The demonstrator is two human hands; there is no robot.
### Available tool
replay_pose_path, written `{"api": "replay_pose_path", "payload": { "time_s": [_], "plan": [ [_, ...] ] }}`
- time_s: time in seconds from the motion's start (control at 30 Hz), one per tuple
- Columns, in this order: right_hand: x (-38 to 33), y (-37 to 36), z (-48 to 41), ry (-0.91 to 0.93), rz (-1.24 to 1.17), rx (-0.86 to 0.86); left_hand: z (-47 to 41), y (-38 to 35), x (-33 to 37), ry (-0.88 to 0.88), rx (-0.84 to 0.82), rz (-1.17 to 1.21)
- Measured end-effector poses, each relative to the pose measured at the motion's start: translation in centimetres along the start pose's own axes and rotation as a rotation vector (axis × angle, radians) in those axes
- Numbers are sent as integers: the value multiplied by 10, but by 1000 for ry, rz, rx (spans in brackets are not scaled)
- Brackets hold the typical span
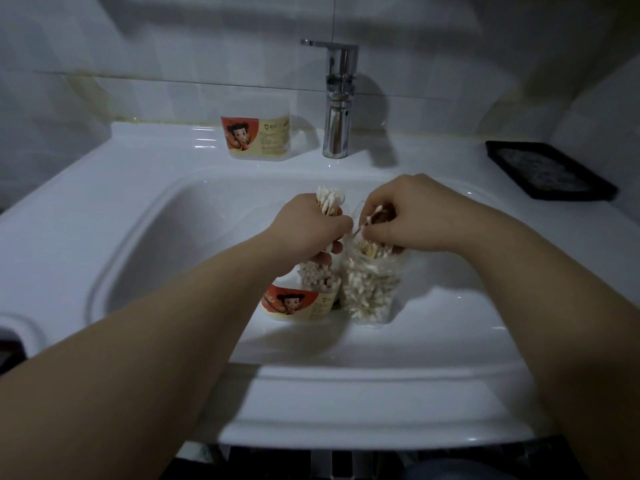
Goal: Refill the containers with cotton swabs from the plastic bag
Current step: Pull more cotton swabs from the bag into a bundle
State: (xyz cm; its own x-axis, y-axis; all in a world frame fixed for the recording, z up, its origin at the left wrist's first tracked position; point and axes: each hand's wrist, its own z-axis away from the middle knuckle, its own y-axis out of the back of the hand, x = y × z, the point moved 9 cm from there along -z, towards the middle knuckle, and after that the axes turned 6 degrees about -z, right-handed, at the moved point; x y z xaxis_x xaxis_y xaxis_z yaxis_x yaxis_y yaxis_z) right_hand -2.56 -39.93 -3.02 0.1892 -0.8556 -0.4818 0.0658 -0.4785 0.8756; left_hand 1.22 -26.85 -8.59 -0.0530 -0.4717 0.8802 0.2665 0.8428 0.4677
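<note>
White sink [138,237] across most of the view, basin in the middle, flat ledge behind. On the ledge at far right, a black tray [550,169]. At the back centre, a chrome faucet [337,109], upright. Left of the faucet on the same ledge, a clear container [258,138] with a red and cream cartoon label, well apart from both hands.

Down in the basin, a plastic bag [370,289], standing upright, packed with cotton swabs, open at the top. Just beside it on the left, a second container [298,304] with the same label; touching the bag or not, hard to tell.

Above that container, the left hand [311,230], fingers curled tight into a fist round a thick bundle of swabs [330,199]. White tips poking out above the fist and below it, the lower ends down at the container's mouth; inside it or just over it, unclear.

At the bag's mouth, the right hand [412,216], fingers bent, thumb and fingertips pinching a few loose swabs [372,218] sticking partly out of the bag.
</note>
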Motion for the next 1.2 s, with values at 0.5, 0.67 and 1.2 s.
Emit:
{"api": "replay_pose_path", "payload": {
  "time_s": [0.5, 0.67, 1.2],
  "plan": [
    [-1, 13, 3, -40, -132, 94, -2, -1, -1, -12, 5, -19],
    [5, 2, 2, -81, -73, 15, -1, 9, 7, -91, 112, -19],
    [22, 40, 4, -113, -274, 255, 2, 8, 13, -118, 87, 5]
  ]
}}
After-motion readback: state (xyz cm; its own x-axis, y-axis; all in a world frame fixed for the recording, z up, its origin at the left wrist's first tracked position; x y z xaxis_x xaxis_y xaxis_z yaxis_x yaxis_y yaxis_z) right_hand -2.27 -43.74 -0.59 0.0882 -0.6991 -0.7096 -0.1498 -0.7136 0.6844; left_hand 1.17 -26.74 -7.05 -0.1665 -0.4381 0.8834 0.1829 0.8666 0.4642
